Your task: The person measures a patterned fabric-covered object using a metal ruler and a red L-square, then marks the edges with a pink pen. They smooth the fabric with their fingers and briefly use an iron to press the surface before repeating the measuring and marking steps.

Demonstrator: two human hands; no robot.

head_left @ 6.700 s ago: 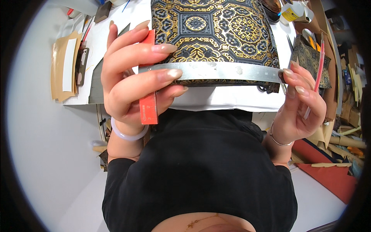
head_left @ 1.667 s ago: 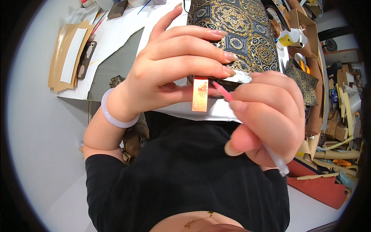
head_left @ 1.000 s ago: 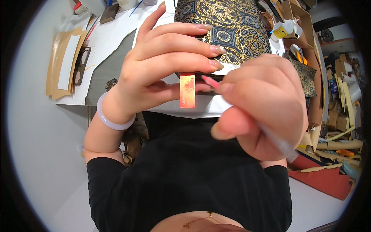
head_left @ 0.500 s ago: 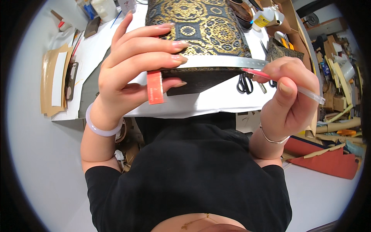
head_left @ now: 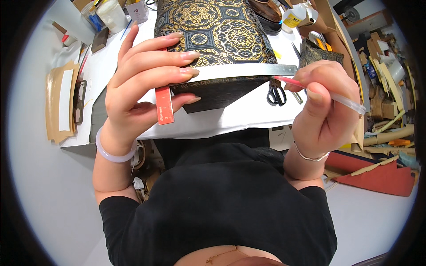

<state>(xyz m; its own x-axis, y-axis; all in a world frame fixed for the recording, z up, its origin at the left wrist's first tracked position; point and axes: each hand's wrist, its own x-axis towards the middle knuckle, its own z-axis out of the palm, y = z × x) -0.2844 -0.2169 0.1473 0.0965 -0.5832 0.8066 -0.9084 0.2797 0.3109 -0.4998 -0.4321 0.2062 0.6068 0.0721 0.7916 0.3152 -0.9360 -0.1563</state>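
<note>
My left hand (head_left: 137,82) is closed around an L-shaped square ruler (head_left: 239,71). Its thumb is below the red short arm and its other fingers lie over the top. The steel blade lies along the near top edge of a box (head_left: 222,37) covered in black, gold and blue-grey brocade; the near side is dark. A slim pen (head_left: 347,103) with a reddish-pink front and a clear barrel is pinched in my right hand (head_left: 328,104). Its tip meets the blade's lower edge near the box's right corner, though exact contact is hard to tell.
Black-handled scissors (head_left: 276,94) lie right of the box on white paper. A phone (head_left: 80,102) and brown sheets (head_left: 53,104) rest at left. Tubs (head_left: 111,15) stand behind; a yellow-labelled bottle (head_left: 295,17) is at back right. Scraps (head_left: 390,106) fill the far right.
The box, square ruler and both hands sit slightly farther left in view. The pen tip now appears closer to the box's right corner. Both grips stay the same.
</note>
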